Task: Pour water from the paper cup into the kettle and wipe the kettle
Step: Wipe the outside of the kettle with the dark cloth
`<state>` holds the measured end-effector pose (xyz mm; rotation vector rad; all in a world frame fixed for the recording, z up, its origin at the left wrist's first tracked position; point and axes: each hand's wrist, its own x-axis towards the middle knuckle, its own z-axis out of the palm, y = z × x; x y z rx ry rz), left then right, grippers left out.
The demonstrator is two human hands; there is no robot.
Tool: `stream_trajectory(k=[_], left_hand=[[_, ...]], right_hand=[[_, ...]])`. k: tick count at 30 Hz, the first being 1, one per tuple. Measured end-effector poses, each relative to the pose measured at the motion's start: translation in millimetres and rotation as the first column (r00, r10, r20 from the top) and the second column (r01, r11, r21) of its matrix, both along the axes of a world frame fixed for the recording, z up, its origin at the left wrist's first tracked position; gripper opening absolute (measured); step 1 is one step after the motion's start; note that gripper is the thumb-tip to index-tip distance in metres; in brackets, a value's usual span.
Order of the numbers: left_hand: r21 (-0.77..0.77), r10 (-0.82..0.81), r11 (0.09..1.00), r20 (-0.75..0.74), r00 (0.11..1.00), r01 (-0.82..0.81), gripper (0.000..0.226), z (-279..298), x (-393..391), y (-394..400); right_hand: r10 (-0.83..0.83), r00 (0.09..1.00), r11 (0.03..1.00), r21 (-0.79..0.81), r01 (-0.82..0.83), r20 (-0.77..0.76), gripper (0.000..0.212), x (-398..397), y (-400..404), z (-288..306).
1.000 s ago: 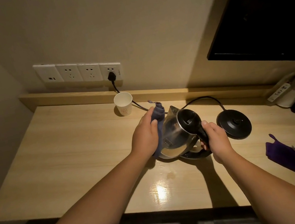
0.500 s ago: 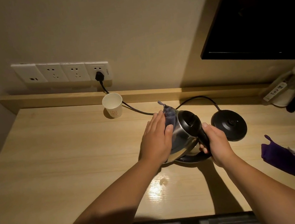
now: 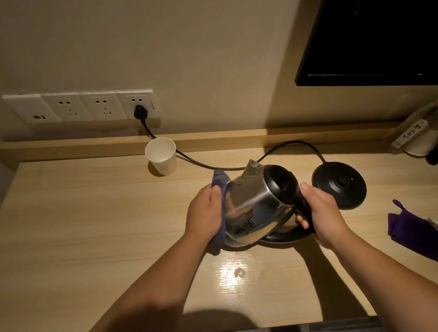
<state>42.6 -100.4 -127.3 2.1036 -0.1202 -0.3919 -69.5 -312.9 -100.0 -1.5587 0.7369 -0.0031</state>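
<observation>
A row of white wall sockets [image 3: 80, 109] is sitting up and left of the left hand, a black plug [image 3: 140, 111] filling the rightmost one. The white paper cup [image 3: 161, 156] is standing upright on the wooden desk [image 3: 78, 232] beyond the left hand, apart from it. The left hand [image 3: 206, 215] is curling round a blue cloth [image 3: 220, 191] and pressing it against the left side of the steel kettle [image 3: 259, 207], which is tilting between the two hands, spout away. The right hand [image 3: 321, 211] is gripping the kettle's black handle [image 3: 302, 210]. Just beyond that hand the round black base [image 3: 340, 186] is lying flat, its cord [image 3: 289, 144] looping back. Further right of the right hand a purple cloth [image 3: 427, 238] is lying crumpled
</observation>
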Motion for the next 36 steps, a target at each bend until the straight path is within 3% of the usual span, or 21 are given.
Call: stream_trajectory(k=[3,8,11,14,19,25,31,33,36], left_hand=[[0.038,-0.002,0.999,-0.049,0.999,0.004,0.03,-3,6,7],[0.043,0.028,0.999,0.12,0.992,-0.033,0.026,11,2,3],[-0.031,-0.103,0.993,0.204,0.974,0.112,0.027,29,-1,-5],[-0.08,-0.195,0.977,0.041,0.98,0.198,0.033,37,11,-12],[-0.135,-0.214,0.973,-0.219,0.952,0.188,0.033,29,32,-9],[-0.077,0.078,0.991,-0.316,0.945,-0.108,0.039,-22,5,23],[0.073,0.317,0.947,-0.059,0.947,-0.312,0.036,-28,-44,26],[0.04,0.313,0.948,0.049,0.949,-0.315,0.039,-22,-52,26],[-0.006,0.157,0.987,0.243,0.957,-0.161,0.041,1,-60,19]], right_hand=[[0.032,0.999,0.998,-0.05,-0.032,-0.009,0.046,3,0,2],[0.031,0.999,0.995,-0.092,-0.032,-0.014,0.046,3,1,4],[0.054,0.998,0.99,-0.127,-0.056,-0.023,0.046,6,1,6],[0.06,0.998,0.989,-0.132,-0.061,-0.011,0.046,6,2,6],[0.072,0.997,0.967,-0.245,-0.068,0.008,0.044,6,10,6],[0.063,0.998,0.961,-0.272,-0.06,0.004,0.046,9,13,12],[-0.104,0.994,0.989,-0.108,0.102,-0.017,0.039,7,25,7],[-0.1,0.995,0.989,-0.114,0.097,-0.018,0.04,8,28,9],[-0.084,0.996,0.986,-0.148,0.081,-0.017,0.04,13,30,12]])
